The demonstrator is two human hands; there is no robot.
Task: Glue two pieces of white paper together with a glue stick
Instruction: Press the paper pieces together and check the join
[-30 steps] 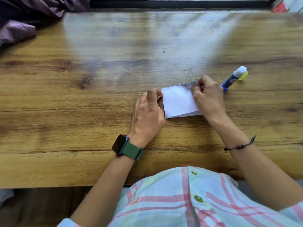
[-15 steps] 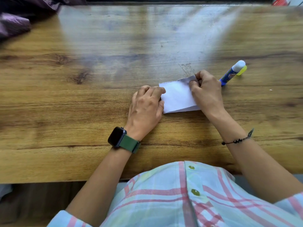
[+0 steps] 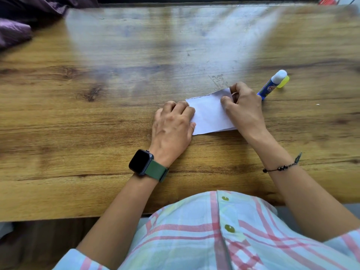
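White paper (image 3: pixel 209 115) flat on table (image 3: pixel 78 117); left hand (image 3: pixel 171 127) fingers pressing its edge, right hand (image 3: pixel 243 106) fingers pinching corner.

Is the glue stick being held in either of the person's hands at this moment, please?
No, the glue stick lies on the wooden table while both hands rest on the white paper.

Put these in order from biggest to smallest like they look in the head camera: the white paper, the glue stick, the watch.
1. white paper, though both hands cover its ends
2. and 3. glue stick and watch look about alike, and the watch is nearer the camera, so I won't rank them.
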